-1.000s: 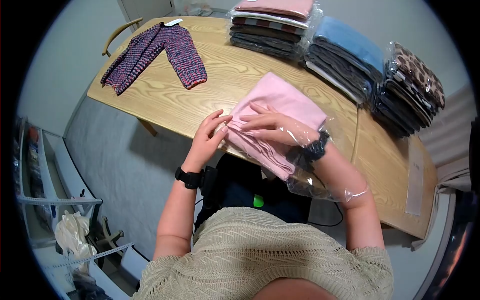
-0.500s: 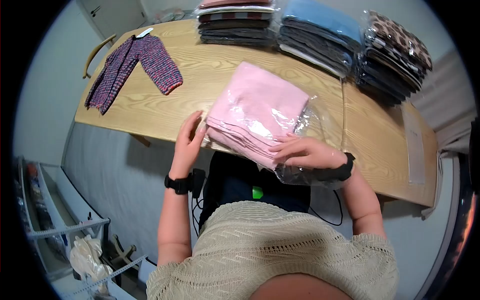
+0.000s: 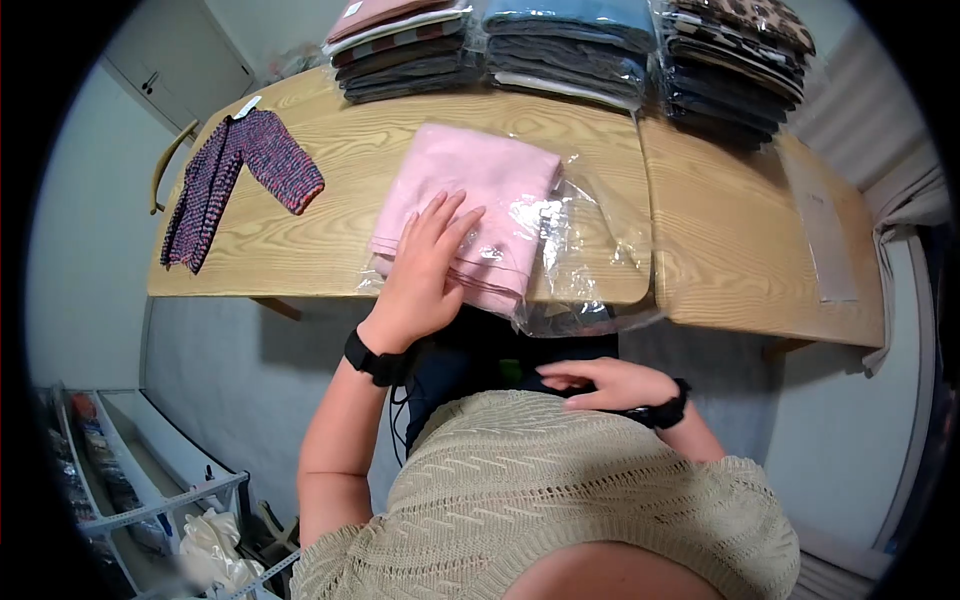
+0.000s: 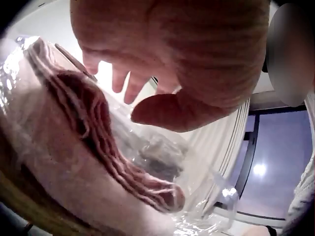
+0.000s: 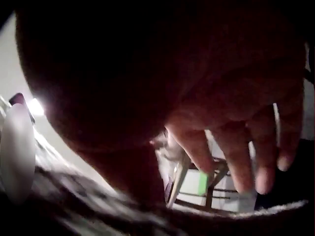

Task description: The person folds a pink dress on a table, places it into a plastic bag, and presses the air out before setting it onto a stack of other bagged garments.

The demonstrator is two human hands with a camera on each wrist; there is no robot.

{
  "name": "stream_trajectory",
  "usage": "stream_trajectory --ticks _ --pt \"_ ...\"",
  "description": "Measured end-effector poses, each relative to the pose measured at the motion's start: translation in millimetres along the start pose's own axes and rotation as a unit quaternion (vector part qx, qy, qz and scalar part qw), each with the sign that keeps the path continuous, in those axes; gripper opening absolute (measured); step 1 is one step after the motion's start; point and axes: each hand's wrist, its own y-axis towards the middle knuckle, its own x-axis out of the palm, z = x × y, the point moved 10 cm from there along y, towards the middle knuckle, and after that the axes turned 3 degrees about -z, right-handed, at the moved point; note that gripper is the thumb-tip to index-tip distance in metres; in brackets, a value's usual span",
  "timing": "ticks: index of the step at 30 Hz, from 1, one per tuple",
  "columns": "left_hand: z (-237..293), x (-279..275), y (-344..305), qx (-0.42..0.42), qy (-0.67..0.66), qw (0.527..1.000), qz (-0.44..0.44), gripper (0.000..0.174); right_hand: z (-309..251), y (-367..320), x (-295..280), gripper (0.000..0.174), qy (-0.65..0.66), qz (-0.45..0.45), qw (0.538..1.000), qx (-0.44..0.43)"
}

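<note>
A folded pink cloth (image 3: 480, 165) lies in a clear plastic bag (image 3: 600, 245) near the front edge of the table, with the loose end of the bag spread to the right. My left hand (image 3: 425, 275) is over the front left part of the cloth, fingers straight and spread on top. In the left wrist view, the cloth's stacked folded edges (image 4: 103, 137) show below the palm and thumb. Drawn back from the table, my right hand (image 3: 620, 388) is in front of the waist, fingers loosely extended and holding nothing.
Stacks of bagged folded textiles stand along the back: one topped pink (image 3: 400, 55), one blue (image 3: 570, 60), one leopard-print (image 3: 740, 60). A multicoloured knit cardigan (image 3: 235, 170) lies at the left of the wooden table (image 3: 330, 240). A clear flat sheet (image 3: 825, 240) is at the right.
My left hand has moved from the cloth's left edge onto its top. The right hand has left the bag and come back to the waist. The head view has shifted rightward.
</note>
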Motion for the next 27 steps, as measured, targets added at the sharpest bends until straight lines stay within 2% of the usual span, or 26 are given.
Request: stream_trajectory --ticks 1,2,4,6,8,11,14,16,17,18,20,23,24,27 --pt "-5.2 8.1 -0.3 -0.008 0.004 1.0 -0.014 0.071 1.9 14.5 8.9 0.068 0.022 -0.013 0.999 -0.025" --pt "-5.6 14.1 -2.4 -0.005 0.007 1.0 -0.015 0.071 1.9 27.2 11.3 0.076 0.095 0.008 0.993 -0.071" --pt "-7.1 26.5 -7.9 -0.01 0.067 0.997 -0.035 0.067 -9.9 46.6 2.9 0.073 0.207 0.066 0.967 -0.136" --pt "-1.3 29.6 -11.6 0.004 0.099 0.995 -0.032 0.064 -2.1 53.7 -24.1 0.063 0.427 0.19 0.874 -0.132" --pt "2.4 31.7 -14.6 -0.009 0.111 0.993 -0.041 0.069 -5.9 47.2 -46.8 0.053 0.423 0.293 0.853 -0.082" --pt "20.0 38.3 -20.8 -0.021 0.087 0.994 -0.068 0.073 -12.1 31.0 -69.5 0.05 0.382 0.33 0.86 -0.078" --pt "45.4 22.1 -13.6 -0.017 0.041 0.992 -0.114 0.069 -9.2 -7.1 -111.6 0.044 0.295 0.437 0.848 -0.054" --pt "41.5 -1.3 -1.3 -0.068 -0.161 0.977 -0.121 0.062 -5.8 -31.4 -139.5 0.041 0.267 0.495 0.824 -0.065" --pt "40.2 -19.6 9.0 -0.039 -0.118 0.987 -0.1 0.057 -0.6 -40.4 -153.9 0.04 0.251 0.512 0.816 -0.095" --pt "30.3 -32.4 21.4 -0.055 -0.119 0.986 -0.102 0.053 7.9 -47.0 -163.1 0.038 0.271 0.522 0.803 -0.09" --pt "-2.7 -48.1 52.9 -0.075 -0.183 0.977 -0.082 0.047 21.1 -49.2 -169.5 0.033 0.372 0.526 0.753 -0.137" --pt "-52.9 -35.7 101.2 -0.165 -0.31 0.928 -0.125 0.039 35.4 -39.8 -154.9 0.024 0.519 0.5 0.672 -0.172" --pt "-73.1 -25.4 112.9 -0.218 -0.315 0.913 -0.138 0.038 39.1 -32.4 -149.3 0.026 0.533 0.469 0.678 -0.191" --pt "-106.6 17.6 146.7 -0.262 -0.213 0.914 -0.225 0.042 35.6 -14.8 -133.7 0.03 0.569 0.441 0.663 -0.204"
